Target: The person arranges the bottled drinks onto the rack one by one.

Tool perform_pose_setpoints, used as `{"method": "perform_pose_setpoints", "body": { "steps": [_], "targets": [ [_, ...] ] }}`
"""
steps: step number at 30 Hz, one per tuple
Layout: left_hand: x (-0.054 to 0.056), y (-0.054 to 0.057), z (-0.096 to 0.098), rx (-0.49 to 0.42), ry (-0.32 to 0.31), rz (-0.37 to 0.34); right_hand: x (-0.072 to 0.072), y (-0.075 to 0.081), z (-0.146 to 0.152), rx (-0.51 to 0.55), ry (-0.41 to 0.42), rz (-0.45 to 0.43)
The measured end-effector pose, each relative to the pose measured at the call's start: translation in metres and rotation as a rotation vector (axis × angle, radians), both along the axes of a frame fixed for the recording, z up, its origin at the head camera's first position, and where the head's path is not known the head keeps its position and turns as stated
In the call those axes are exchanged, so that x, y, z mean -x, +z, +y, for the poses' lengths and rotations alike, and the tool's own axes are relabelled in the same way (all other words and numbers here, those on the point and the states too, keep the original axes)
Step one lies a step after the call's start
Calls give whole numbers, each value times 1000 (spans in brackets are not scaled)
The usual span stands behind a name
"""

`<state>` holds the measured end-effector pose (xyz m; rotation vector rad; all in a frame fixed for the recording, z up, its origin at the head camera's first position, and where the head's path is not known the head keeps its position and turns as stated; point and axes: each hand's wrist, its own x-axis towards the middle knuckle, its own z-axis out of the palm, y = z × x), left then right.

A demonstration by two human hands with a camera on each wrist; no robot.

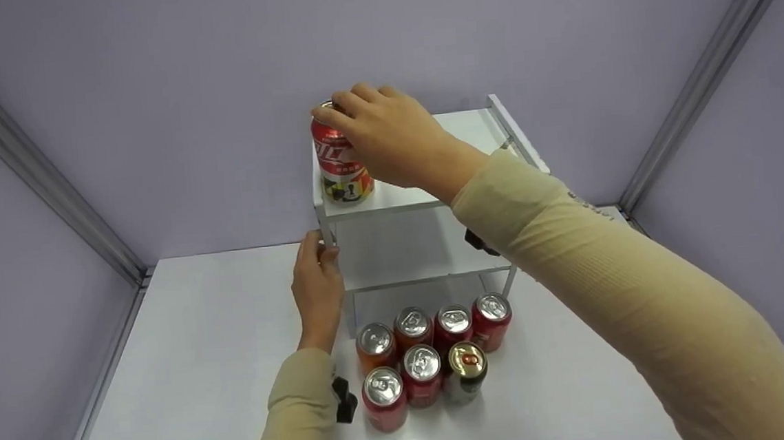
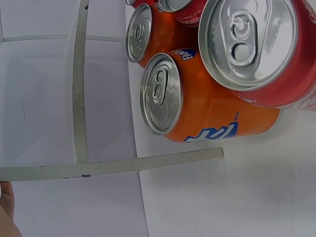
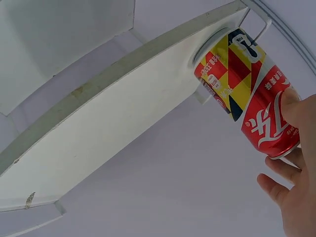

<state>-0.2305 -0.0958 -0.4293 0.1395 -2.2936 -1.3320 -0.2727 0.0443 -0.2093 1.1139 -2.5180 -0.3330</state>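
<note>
My right hand (image 1: 393,133) grips a red soda can (image 1: 333,151) near its top, with thumb and fingers around it. In the right wrist view the can's yellow, red and dark checked lower part stands at the left end of the white shelf unit's top board (image 3: 123,108). Lower down, my left hand (image 1: 317,287) holds the unit's left front post (image 1: 326,228) between thumb and fingers. Only a bit of that hand shows at the left wrist view's edge. Below it, an orange soda can (image 2: 212,106) stands just inside the post.
Several more cans, among them a red can (image 1: 386,413) and a dark can with a gold lid (image 1: 467,363), stand grouped on the white table (image 1: 209,371) at the unit's front. The middle board (image 1: 408,246) lies under the top one. A pale wall (image 1: 219,121) rises behind.
</note>
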Motion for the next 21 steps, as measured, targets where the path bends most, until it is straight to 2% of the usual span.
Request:
{"method": "perform_pose_setpoints", "body": {
  "steps": [8, 13, 17, 21],
  "targets": [
    [-1, -2, -1, 14, -3, 34, 0, -11, 13, 67, 41, 60],
    [-2, -2, -2, 21, 6, 66, -4, -21, 24, 242, 72, 71],
    [-1, -3, -3, 33, 15, 67, -15, -33, 34, 396, 101, 84],
    [-1, -3, -4, 43, 20, 69, -27, -49, 47, 457, 162, 115]
  ]
}}
